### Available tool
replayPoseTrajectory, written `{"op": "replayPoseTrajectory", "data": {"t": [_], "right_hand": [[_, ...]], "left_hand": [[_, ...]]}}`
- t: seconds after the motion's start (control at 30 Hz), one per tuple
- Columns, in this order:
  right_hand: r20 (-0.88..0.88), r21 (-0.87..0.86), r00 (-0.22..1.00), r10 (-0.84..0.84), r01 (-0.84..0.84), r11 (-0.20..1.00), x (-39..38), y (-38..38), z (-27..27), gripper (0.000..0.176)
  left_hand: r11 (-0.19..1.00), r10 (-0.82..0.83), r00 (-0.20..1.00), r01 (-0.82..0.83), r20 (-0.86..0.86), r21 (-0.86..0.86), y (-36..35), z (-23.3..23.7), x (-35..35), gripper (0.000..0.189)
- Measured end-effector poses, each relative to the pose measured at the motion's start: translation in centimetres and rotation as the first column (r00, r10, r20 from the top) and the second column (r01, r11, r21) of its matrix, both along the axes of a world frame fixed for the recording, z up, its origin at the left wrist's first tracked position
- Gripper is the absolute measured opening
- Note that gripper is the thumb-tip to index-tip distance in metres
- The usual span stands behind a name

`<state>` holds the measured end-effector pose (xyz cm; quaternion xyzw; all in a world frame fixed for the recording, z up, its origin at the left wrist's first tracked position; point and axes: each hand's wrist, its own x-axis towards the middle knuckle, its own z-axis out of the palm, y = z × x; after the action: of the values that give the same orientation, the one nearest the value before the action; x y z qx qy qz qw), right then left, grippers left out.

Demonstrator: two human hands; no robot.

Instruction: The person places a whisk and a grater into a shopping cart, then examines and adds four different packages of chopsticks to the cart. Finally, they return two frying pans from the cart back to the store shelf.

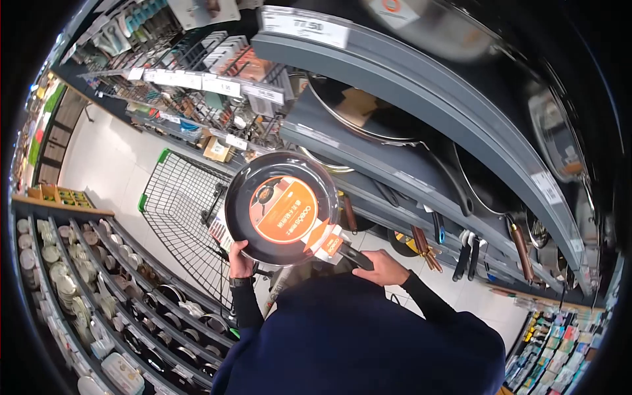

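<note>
A dark frying pan [240,220] with an orange round label [283,209] on its inner face is held up in front of my body. My left hand [241,261] grips the pan's rim at the lower left, with the thumb over the edge. The fingers of my right hand [384,268] are wrapped round the black handle [355,255]. An orange and white tag [327,243] sits where the handle meets the pan. Part of my left hand's fingers is hidden behind the pan.
A wire shopping cart [187,214] with green corners stands behind the pan on the left. Shelves of pans [421,128] run along the right, their handles jutting out. Shelves of dishes [125,263] line the lower left. Pale floor tiles [108,155] lie between.
</note>
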<state>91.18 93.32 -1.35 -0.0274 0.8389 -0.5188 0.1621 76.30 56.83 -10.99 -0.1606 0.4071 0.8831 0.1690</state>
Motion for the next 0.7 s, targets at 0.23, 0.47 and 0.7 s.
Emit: {"op": "replayPoseTrajectory", "data": {"t": [0.23, 0.47, 0.7], "right_hand": [[0.301, -0.028, 0.944, -0.134, 0.15, 0.988, 4.0, 4.5, 0.9, 0.033], [-0.114, 0.181, 0.93, -0.348, 0.364, 0.914, 8.2, 7.1, -2.5, 0.029], [-0.263, 0.346, 0.844, -0.468, 0.535, 0.771, 10.9, 10.2, -4.4, 0.025]], "left_hand": [[0.968, -0.223, 0.965, 0.203, -0.135, -0.148, 5.7, -0.4, -0.1, 0.042], [0.925, -0.363, 0.915, 0.331, -0.174, -0.187, 12.6, 2.8, 0.5, 0.056], [0.861, -0.503, 0.858, 0.508, -0.101, 0.028, 18.4, -0.1, -0.4, 0.044]]}}
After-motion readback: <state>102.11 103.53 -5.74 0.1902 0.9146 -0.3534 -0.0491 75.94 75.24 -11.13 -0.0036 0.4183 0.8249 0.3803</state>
